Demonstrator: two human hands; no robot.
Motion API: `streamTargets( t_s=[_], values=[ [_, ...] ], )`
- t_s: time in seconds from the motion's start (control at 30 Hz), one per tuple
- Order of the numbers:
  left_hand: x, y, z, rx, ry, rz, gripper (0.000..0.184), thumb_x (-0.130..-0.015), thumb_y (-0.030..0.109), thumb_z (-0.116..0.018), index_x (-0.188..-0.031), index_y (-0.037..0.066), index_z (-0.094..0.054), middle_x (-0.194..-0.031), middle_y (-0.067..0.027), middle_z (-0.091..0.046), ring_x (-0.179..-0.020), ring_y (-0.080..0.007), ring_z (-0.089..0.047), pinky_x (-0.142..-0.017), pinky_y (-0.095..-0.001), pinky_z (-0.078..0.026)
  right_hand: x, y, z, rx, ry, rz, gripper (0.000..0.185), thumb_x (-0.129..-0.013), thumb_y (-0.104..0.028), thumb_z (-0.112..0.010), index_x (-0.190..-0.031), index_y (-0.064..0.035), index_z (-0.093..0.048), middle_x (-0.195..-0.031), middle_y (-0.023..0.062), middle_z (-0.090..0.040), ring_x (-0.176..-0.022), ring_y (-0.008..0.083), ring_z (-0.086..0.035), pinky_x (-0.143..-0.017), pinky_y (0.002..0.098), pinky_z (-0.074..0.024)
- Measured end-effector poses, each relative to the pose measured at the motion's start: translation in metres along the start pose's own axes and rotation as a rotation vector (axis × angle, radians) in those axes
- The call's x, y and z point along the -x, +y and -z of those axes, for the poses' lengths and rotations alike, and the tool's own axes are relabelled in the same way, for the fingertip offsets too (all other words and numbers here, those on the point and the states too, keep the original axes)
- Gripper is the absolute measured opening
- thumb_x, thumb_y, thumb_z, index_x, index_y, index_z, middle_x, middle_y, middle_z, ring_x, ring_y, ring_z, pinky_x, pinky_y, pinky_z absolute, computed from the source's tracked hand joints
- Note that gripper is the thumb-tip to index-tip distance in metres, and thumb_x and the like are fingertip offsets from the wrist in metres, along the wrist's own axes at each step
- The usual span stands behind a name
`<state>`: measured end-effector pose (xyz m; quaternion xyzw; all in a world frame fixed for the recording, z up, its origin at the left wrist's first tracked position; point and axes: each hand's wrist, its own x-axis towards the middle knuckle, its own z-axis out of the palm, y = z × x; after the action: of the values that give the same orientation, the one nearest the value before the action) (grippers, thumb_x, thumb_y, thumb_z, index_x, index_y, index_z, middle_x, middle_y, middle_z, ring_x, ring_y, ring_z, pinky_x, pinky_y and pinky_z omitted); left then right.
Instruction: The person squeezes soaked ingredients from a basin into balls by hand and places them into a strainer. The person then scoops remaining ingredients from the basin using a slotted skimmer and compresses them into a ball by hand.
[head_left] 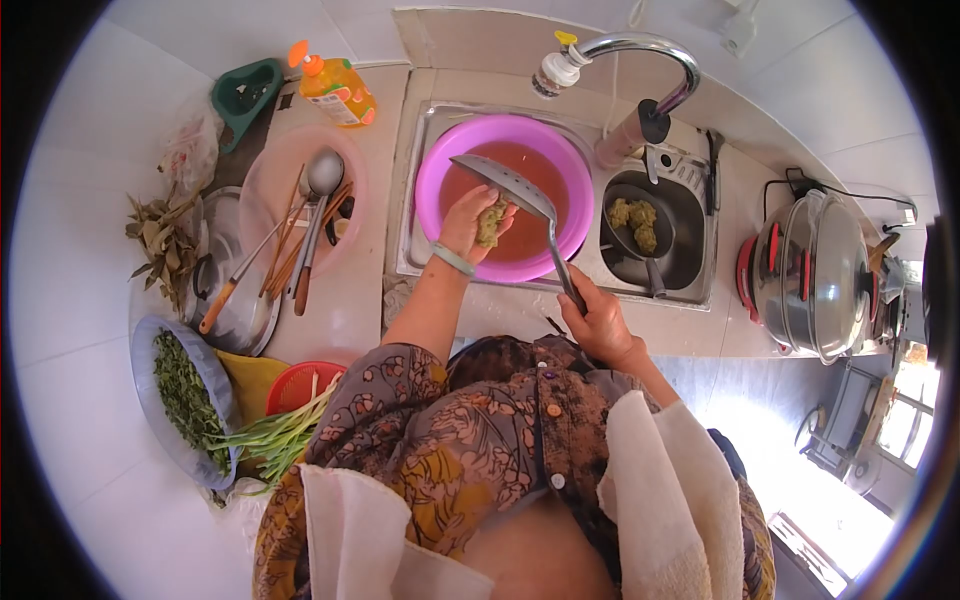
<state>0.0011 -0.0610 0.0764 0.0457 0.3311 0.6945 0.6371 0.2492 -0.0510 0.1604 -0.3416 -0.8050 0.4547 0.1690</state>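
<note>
My left hand [465, 228] is over the purple-pink basin [430, 190], its fingers curled around a lump of greenish, squeezed-looking food [490, 222]. Reddish-brown liquid [535, 175] fills much of that basin, which sits in the left sink bowl. With my right hand [603, 325] I grip the dark handle of a metal slotted ladle [515, 187]. Its perforated head is tilted above the liquid, right by my left fingers. More greenish lumps [635, 220] lie in a dark, handled pan or scoop [653, 272] in the right sink bowl.
A faucet [690, 75] arches over the sink. Left stand an orange soap bottle [338, 90], a pink bowl with utensils [350, 170], a metal lid [265, 318], a basin of leafy greens [150, 385] and scallions [285, 435]. A lidded steamer pot [835, 270] stands right.
</note>
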Motion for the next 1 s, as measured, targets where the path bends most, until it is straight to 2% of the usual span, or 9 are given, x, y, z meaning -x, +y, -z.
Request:
streamTargets(
  t_s=[0.13,0.2,0.27,0.37,0.47,0.57,0.77,0.87,1.0],
  values=[
    [0.003,-0.002,0.007,0.156,0.095,-0.003,0.012,-0.090,0.016,-0.060,-0.097,0.006,-0.061,-0.085,-0.0066,-0.064,-0.077,-0.0169,-0.065,-0.063,-0.0266,-0.057,-0.003,0.001,0.004,-0.034,0.093,-0.037,0.045,-0.085,-0.006,-0.060,-0.128,-0.0008,-0.050,-0.090,0.0242,-0.063,-0.078,0.0367,-0.065,-0.070,0.0372,-0.0509],
    [0.006,0.002,0.012,0.236,0.138,-0.011,0.012,-0.091,0.019,-0.061,-0.092,0.007,-0.061,-0.082,-0.0056,-0.063,-0.075,-0.0169,-0.065,-0.063,-0.0270,-0.057,-0.012,0.022,0.007,0.069,0.125,0.050,0.046,-0.084,-0.006,-0.060,-0.129,-0.0010,-0.049,-0.093,0.0240,-0.063,-0.078,0.0369,-0.064,-0.070,0.0375,-0.0513],
    [0.003,0.009,0.027,0.346,0.117,-0.023,0.018,-0.092,0.026,-0.061,-0.088,0.008,-0.061,-0.080,-0.0046,-0.063,-0.074,-0.0170,-0.064,-0.063,-0.0270,-0.057,-0.018,0.057,0.004,0.197,0.161,0.143,0.046,-0.084,-0.008,-0.060,-0.128,-0.0002,-0.049,-0.094,0.0235,-0.063,-0.080,0.0383,-0.063,-0.071,0.0386,-0.0514],
    [0.003,0.018,0.031,0.327,0.187,-0.053,0.031,-0.092,0.040,-0.059,-0.079,0.011,-0.058,-0.076,-0.0026,-0.060,-0.070,-0.0155,-0.061,-0.062,-0.0261,-0.056,-0.019,0.089,-0.009,0.295,0.014,0.011,0.041,-0.087,-0.012,-0.057,-0.126,-0.0005,-0.050,-0.086,0.0210,-0.064,-0.069,0.0324,-0.064,-0.062,0.0367,-0.0513],
    [0.005,0.024,0.030,0.342,0.199,-0.039,0.035,-0.092,0.044,-0.056,-0.076,0.012,-0.055,-0.075,-0.0023,-0.058,-0.069,-0.0145,-0.059,-0.060,-0.0253,-0.056,-0.023,0.097,-0.024,-0.344,-0.214,-0.501,0.032,-0.089,-0.014,-0.052,-0.119,-0.0003,-0.052,-0.075,0.0151,-0.063,-0.057,0.0219,-0.062,-0.050,0.0325,-0.0482],
    [0.005,0.028,0.028,0.339,0.198,-0.035,0.039,-0.093,0.047,-0.053,-0.075,0.012,-0.054,-0.076,-0.0025,-0.056,-0.069,-0.0141,-0.057,-0.058,-0.0245,-0.055,-0.027,0.118,-0.045,-0.678,-0.218,-0.657,0.026,-0.090,-0.014,-0.051,-0.112,-0.0006,-0.052,-0.070,0.0094,-0.060,-0.053,0.0137,-0.058,-0.044,0.0282,-0.0452],
    [0.006,0.032,0.027,0.393,0.177,-0.052,0.040,-0.094,0.046,-0.052,-0.076,0.010,-0.055,-0.077,-0.0037,-0.057,-0.070,-0.0156,-0.056,-0.060,-0.0268,-0.054,-0.043,0.150,-0.065,-0.748,-0.252,-0.783,0.029,-0.090,-0.020,-0.054,-0.112,-0.0007,-0.050,-0.075,0.0109,-0.060,-0.054,0.0155,-0.060,-0.043,0.0278,-0.0474],
    [0.007,0.033,0.027,0.409,0.164,-0.066,0.041,-0.094,0.047,-0.052,-0.076,0.009,-0.056,-0.077,-0.0048,-0.057,-0.071,-0.0172,-0.056,-0.061,-0.0285,-0.053,-0.043,0.118,-0.056,-0.603,-0.162,-0.817,0.038,-0.089,-0.028,-0.056,-0.116,-0.0006,-0.050,-0.079,0.0131,-0.062,-0.065,0.0208,-0.064,-0.055,0.0329,-0.0524],
    [0.010,0.032,0.022,0.448,0.141,-0.080,0.044,-0.096,0.046,-0.046,-0.077,0.008,-0.057,-0.077,-0.0065,-0.057,-0.072,-0.0199,-0.057,-0.062,-0.0307,-0.053,-0.040,0.126,-0.044,-0.064,-0.202,-0.562,0.051,-0.088,-0.036,-0.059,-0.124,-0.0012,-0.049,-0.087,0.0179,-0.065,-0.084,0.0282,-0.065,-0.077,0.0388,-0.0513]
  ],
)
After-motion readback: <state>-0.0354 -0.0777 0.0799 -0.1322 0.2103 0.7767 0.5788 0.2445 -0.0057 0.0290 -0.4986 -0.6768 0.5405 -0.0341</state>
